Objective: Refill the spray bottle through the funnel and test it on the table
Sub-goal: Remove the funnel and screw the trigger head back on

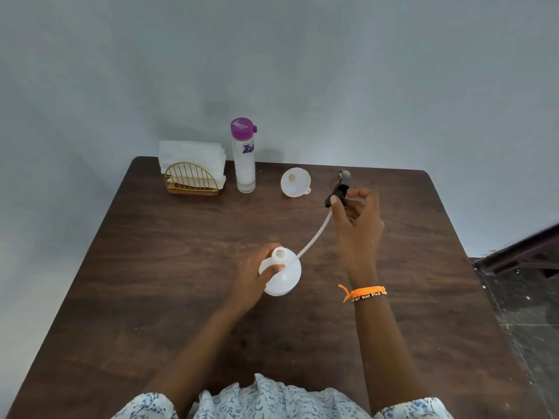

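Note:
A white spray bottle (287, 275) stands upright on the brown table (169, 267) with its neck open. My left hand (252, 273) grips its left side. My right hand (358, 220) holds the black spray head (340, 189) up and to the right of the bottle. The head's thin white dip tube (314, 235) hangs down to the bottle's shoulder, outside the neck. A white funnel (295, 182) lies on the table behind, wide end up. A clear water bottle with a purple lid (244, 155) stands to the funnel's left.
A gold wire holder with white napkins (192, 169) stands at the table's back left corner. A pale wall rises close behind the table. Dark floor and a dark piece of furniture (520, 252) show at the right.

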`<state>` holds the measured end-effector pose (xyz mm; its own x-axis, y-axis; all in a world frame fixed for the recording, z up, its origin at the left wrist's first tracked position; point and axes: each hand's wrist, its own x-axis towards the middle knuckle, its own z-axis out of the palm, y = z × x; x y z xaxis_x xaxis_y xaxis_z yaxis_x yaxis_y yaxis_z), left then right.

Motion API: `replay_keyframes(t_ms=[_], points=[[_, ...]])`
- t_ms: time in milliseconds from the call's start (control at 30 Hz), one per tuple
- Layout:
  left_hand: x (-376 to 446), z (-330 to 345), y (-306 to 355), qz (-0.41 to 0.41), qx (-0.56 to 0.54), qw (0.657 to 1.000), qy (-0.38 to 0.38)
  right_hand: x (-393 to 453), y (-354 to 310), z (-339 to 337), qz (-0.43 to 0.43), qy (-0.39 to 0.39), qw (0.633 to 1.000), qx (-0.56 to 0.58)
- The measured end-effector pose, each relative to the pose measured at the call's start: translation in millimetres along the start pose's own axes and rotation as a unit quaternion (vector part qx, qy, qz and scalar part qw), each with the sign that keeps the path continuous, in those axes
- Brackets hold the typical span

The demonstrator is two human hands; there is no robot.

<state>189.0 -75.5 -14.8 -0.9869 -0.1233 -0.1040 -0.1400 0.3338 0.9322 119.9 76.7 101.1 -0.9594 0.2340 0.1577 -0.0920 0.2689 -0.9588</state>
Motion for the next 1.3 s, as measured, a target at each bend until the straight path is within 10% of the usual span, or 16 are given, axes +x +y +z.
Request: replay_keyframes(t_ms=[867,1300], points=[[-2,-2,11,-0.038,0.012,0.999,-0.008,-29,-21,18,-0.257,-0.024,0.966,-0.001],[-6,-3,15,-0.061,0.015,0.998,0.005,-57,42,28,-0.026,-0.095,0.994,0.039]])
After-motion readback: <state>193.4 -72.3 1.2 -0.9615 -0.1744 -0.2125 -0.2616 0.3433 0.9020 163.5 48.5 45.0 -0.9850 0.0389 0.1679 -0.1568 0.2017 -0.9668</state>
